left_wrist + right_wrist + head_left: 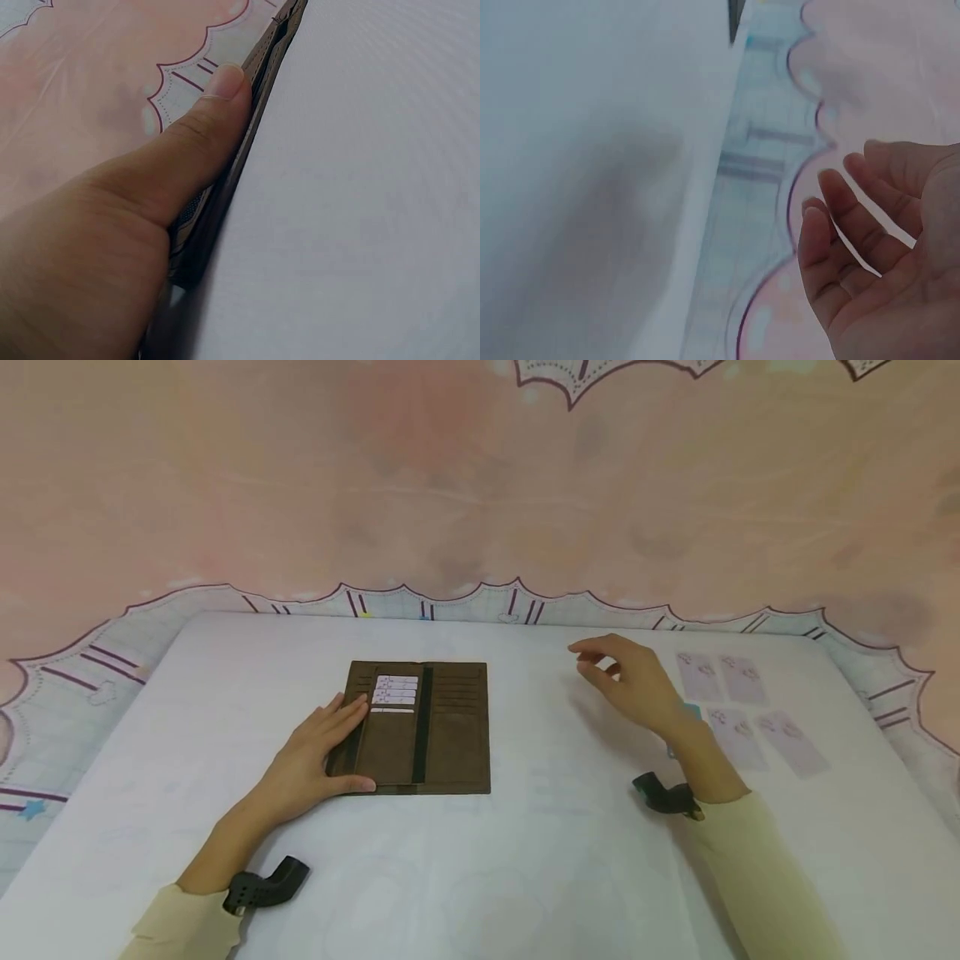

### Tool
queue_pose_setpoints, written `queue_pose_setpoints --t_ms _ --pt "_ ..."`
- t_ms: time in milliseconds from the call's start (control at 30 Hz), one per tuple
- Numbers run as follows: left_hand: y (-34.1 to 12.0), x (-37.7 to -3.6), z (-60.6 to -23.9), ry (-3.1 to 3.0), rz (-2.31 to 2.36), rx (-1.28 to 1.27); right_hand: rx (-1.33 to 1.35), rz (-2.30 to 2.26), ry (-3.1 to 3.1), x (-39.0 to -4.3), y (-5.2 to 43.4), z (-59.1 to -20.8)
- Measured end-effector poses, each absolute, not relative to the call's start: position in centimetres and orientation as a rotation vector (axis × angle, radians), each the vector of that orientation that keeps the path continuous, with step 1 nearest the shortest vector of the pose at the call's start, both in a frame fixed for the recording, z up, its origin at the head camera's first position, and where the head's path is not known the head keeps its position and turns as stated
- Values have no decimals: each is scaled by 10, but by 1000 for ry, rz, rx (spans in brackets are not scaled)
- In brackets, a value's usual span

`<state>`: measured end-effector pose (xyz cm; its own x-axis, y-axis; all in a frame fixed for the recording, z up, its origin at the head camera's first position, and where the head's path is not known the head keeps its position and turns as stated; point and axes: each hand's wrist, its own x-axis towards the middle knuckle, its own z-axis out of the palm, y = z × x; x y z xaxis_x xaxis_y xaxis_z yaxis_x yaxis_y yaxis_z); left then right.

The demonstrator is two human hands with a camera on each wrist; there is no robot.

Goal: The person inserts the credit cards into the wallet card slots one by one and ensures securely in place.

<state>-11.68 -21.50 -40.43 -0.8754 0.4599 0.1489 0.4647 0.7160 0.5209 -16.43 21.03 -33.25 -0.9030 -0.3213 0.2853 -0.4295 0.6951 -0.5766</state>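
A brown wallet [442, 731] lies open flat on the white table [480, 860], with white cards [396, 689] tucked in its upper left slots. My left hand [318, 756] rests flat on the wallet's left flap, fingers straight and thumb along its near edge; in the left wrist view the thumb [191, 150] lies against the wallet's edge [247, 150]. My right hand [626, 681] hovers above the table to the right of the wallet, fingers loosely curled and holding nothing. The right wrist view shows its empty palm and fingers [855, 225].
Several pale purple cards [742, 710] lie face up on the table at the right, just beyond my right hand. A pink cloth with a scalloped border [480, 602] hangs behind the table. The table's left and right edges are in view.
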Motion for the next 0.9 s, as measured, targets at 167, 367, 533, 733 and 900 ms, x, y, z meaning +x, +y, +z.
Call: queue_pose_setpoints --t_ms 167,367,533,733,900 --pt "-212 -118 -402 -2926 -889 -779 417 956 -2817 -151 260 -333" --pt "-211 -118 -401 -2938 -885 -776 291 970 -2935 -135 297 -338" --pt "-211 -118 -402 -2946 -879 -772 261 940 -3059 -121 323 -344" --pt "-211 -117 -401 -2955 -885 -755 145 939 -3185 -108 339 -352" --pt "-214 -117 -404 -2934 -868 -761 205 929 -3168 -108 343 -360"
